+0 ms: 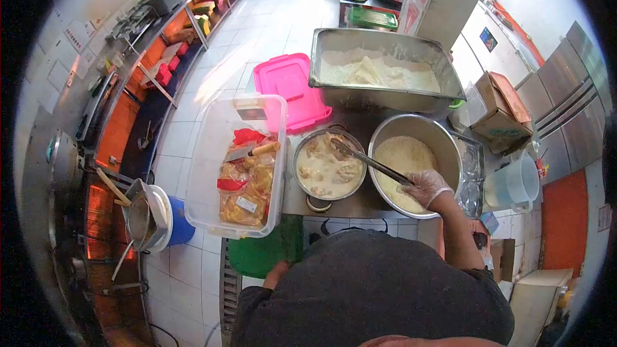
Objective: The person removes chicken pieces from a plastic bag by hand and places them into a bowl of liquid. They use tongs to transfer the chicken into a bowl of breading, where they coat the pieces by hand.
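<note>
My right hand (427,189), in a clear plastic glove, is closed round the handle of metal tongs (376,166), above a large steel pot (454,154) with pale crumbs. The tongs' tips reach left into a smaller steel pot (297,173), at pieces in milky liquid. My left hand (276,274) is low beside the green lid (267,250); its fingers are mostly hidden. At the left a clear plastic tub (200,180) holds bagged meat and a knife with a wooden handle (265,148).
Behind the pots stand a deep steel tray (385,95) of white flour and a pink lid (292,90). A clear jug (514,183) and a cardboard box (498,112) are at the right. A blue bucket (182,222) with a strainer (141,218) stands left.
</note>
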Action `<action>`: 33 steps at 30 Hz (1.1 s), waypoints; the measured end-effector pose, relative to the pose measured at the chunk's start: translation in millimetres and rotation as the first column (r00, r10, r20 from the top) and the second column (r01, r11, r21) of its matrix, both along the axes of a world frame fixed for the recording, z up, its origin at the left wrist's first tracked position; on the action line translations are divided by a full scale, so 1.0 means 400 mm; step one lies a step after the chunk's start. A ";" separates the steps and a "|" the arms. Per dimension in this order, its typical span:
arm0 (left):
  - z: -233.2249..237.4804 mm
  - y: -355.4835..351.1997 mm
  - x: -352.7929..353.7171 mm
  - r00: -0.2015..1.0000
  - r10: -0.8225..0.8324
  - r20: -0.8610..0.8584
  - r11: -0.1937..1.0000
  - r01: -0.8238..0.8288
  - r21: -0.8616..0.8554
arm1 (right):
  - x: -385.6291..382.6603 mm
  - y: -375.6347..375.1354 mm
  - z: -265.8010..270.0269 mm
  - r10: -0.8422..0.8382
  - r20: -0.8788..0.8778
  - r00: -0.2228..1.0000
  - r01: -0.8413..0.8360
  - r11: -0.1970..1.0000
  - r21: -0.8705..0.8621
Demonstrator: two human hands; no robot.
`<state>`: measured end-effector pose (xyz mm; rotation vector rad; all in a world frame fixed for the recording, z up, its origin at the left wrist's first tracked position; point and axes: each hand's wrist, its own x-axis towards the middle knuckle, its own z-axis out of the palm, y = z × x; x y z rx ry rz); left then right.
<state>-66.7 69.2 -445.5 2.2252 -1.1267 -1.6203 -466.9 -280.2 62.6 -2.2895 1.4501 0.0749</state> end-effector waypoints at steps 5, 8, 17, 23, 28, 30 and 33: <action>0.007 -0.003 0.010 1.000 0.012 -0.003 1.000 -0.012 -0.005 | -0.022 -0.003 -0.028 0.007 0.151 0.989 -0.013 0.999 0.037; 0.009 0.006 0.015 1.000 0.003 0.002 1.000 -0.003 -0.002 | -0.006 0.005 -0.011 -0.018 0.098 0.995 0.013 0.999 0.052; 0.014 0.029 0.038 0.999 -0.042 0.023 0.999 0.042 0.003 | -0.061 0.004 -0.064 -0.366 0.314 0.876 0.203 0.870 0.449; -0.001 0.046 0.046 0.994 -0.104 0.020 0.994 0.104 0.034 | -0.203 0.013 -0.016 -0.432 0.371 0.822 0.251 0.860 0.444; 0.005 0.037 0.058 0.992 -0.124 0.026 0.992 0.123 0.032 | -0.322 0.056 0.060 -0.606 0.345 0.716 0.403 0.763 0.505; 0.003 0.031 0.059 0.991 -0.128 0.027 0.991 0.127 0.033 | -0.332 0.073 0.108 -0.663 0.253 0.705 0.466 0.701 0.540; 0.009 0.009 0.058 0.990 -0.139 0.034 0.990 0.138 0.027 | -0.415 0.064 0.032 -0.660 0.269 0.702 0.426 0.692 0.583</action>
